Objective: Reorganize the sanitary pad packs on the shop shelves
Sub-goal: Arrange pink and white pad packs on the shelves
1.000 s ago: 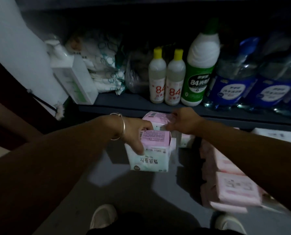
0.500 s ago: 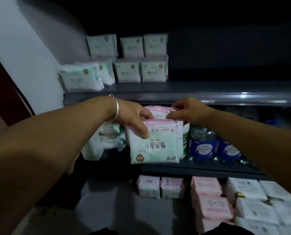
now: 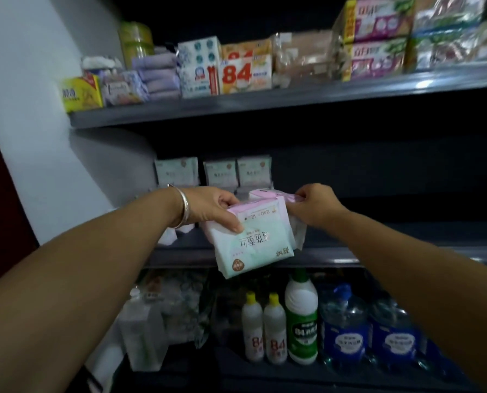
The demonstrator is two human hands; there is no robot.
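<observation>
A mint-green sanitary pad pack (image 3: 255, 245) with a pink top edge hangs upside down in front of the middle shelf (image 3: 350, 255). My left hand (image 3: 218, 207), with a silver bangle at the wrist, grips its upper left corner. My right hand (image 3: 314, 207) pinches a second pink-topped pack (image 3: 268, 194) just behind the first. At the back left of the middle shelf stand several matching green packs (image 3: 226, 173). The part of that shelf behind my hands is hidden.
The top shelf (image 3: 265, 104) carries soap boxes, purple packets and wrapped goods. On the lower shelf stand two white 84 bottles (image 3: 263, 330), a green-labelled bottle (image 3: 302, 321) and blue-labelled jugs (image 3: 347, 330). A white wall (image 3: 38, 137) closes the left side. The middle shelf's right half is dark.
Both hands have lifted the packs from the bottom shelf up to the middle shelf's height. The view has tilted upward, bringing the top shelf into sight.
</observation>
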